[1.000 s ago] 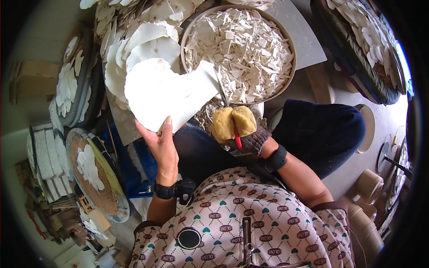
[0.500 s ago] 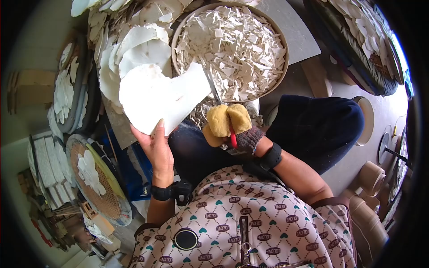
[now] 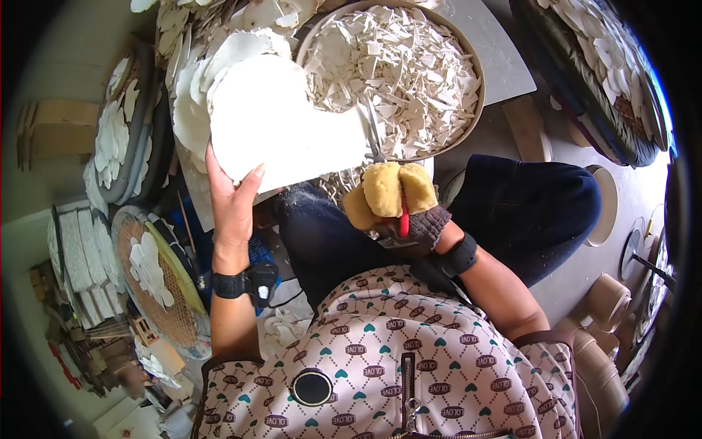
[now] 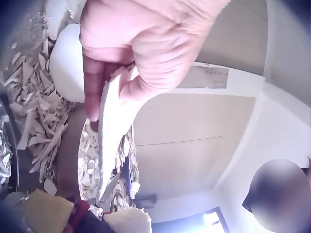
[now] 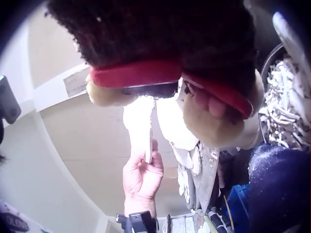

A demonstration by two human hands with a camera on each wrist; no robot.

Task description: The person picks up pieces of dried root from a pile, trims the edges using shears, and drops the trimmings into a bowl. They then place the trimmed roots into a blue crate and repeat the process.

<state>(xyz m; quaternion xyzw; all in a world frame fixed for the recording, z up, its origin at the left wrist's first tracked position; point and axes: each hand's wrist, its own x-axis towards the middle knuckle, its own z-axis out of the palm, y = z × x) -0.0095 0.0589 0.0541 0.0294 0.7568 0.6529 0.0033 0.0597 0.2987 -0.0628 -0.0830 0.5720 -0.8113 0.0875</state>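
My left hand point(image 3: 232, 208) pinches the lower left edge of a broad, flat white piece point(image 3: 263, 124) between thumb and fingers. In the left wrist view the piece point(image 4: 112, 126) shows edge-on, thin and stiff. My right hand point(image 3: 420, 219), in a dark knitted glove with thick yellow pads point(image 3: 382, 189) about the fingers, grips a pair of scissors point(image 3: 374, 130). Their red handle point(image 5: 141, 73) shows beneath the glove in the right wrist view. The scissor blades stand right at the piece's narrow right end.
Beyond my hands a round basin point(image 3: 482, 91) is heaped with small white scraps. Similar white sheets point(image 3: 191, 110) are stacked behind the held piece. A round woven tray point(image 3: 139, 252) stands at the left, and my dark-clothed knees point(image 3: 526, 212) are below the basin.
My left hand has shifted left and its forearm is more upright. The white piece has turned, its lower edge now nearer level. The scissors point more straight up at its end.
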